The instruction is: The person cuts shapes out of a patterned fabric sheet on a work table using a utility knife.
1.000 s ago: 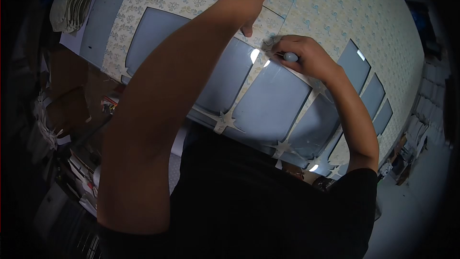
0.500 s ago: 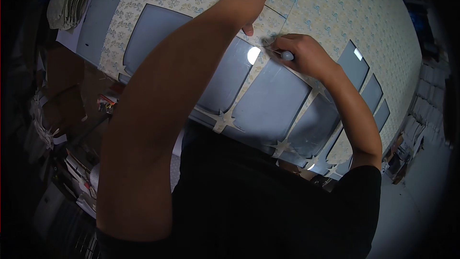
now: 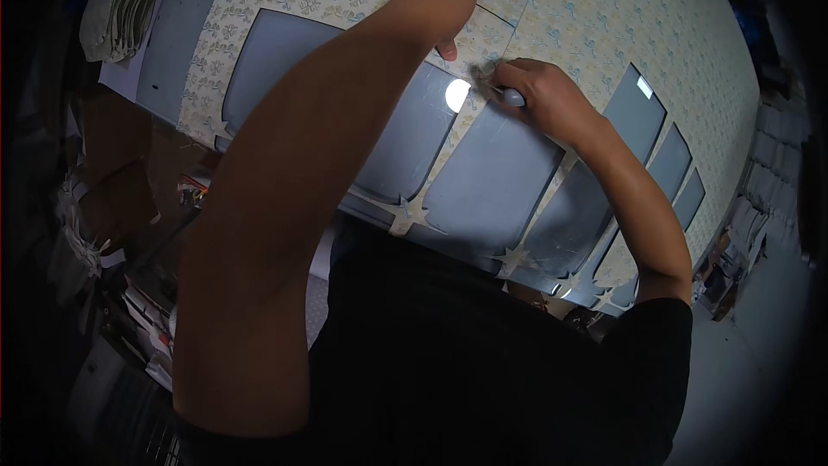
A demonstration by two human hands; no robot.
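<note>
My left hand [image 3: 440, 2] lies with spread fingers on a patterned sheet [image 3: 604, 17] on the table. Below and to its right, my right hand [image 3: 548, 99] is closed round a tool with a rounded grey end [image 3: 514, 97]. The tool's working tip is too small and blurred to make out. It meets the sheet near the top of a narrow strip between two cut-out openings. Through the openings the grey-blue table surface [image 3: 487, 177] shows. A dark cut line runs in the sheet just right of my left hand.
A stack of folded papers or cloths [image 3: 125, 13] lies at the table's upper left. Boxes and loose items [image 3: 147, 319] stand below the left edge. More stacked material [image 3: 737, 246] is on the floor at the right.
My right hand has shifted slightly left and up with the tool. My left hand stays spread on the sheet in nearly the same place.
</note>
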